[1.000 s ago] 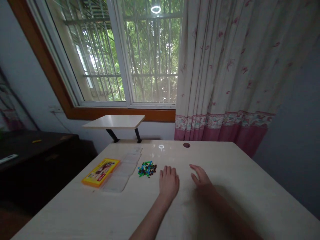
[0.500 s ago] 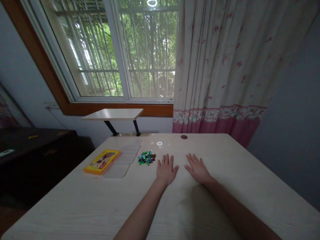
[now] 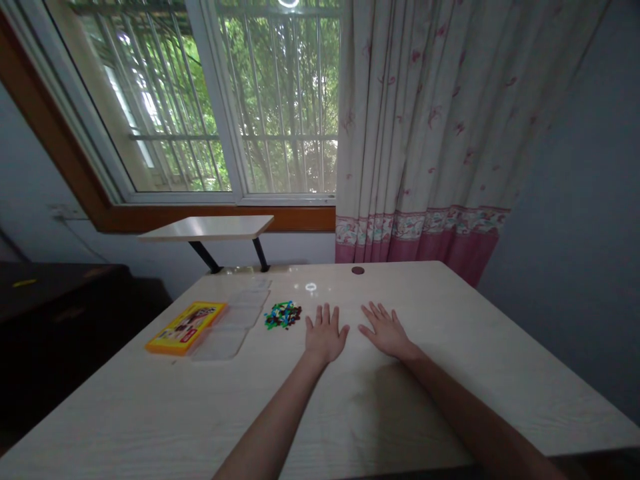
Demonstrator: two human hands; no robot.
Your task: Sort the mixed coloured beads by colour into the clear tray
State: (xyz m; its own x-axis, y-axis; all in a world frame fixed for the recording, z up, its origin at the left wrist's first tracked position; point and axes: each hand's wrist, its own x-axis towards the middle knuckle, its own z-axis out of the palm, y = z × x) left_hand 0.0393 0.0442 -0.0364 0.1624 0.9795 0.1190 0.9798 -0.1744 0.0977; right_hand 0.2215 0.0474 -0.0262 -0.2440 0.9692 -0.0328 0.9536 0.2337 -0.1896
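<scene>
Palm down on the pale wooden table (image 3: pixel 200 413), my left hand (image 3: pixel 325 337) has its fingers spread and holds nothing. Just left of its fingertips lies a pile of small coloured pieces (image 3: pixel 283 315) in green, blue, white and dark brown; their exact kind is too small to make out. To the right, my right hand (image 3: pixel 386 331) also rests flat with fingers apart and holds nothing. A gap of bare tabletop separates the two hands.
Left of the pile, clear plastic trays (image 3: pixel 220 343) lie beside a yellow box (image 3: pixel 187 327) with a printed lid. A raised shelf (image 3: pixel 215 228) stands at the back left, near a window. A round brown cap (image 3: pixel 358 271) sits at the back edge; a curtain (image 3: pixel 420 133) hangs behind.
The view has turned slightly to the right, so everything sits further left in the picture. Both hands stay flat on the table, and the pieces and box have not moved.
</scene>
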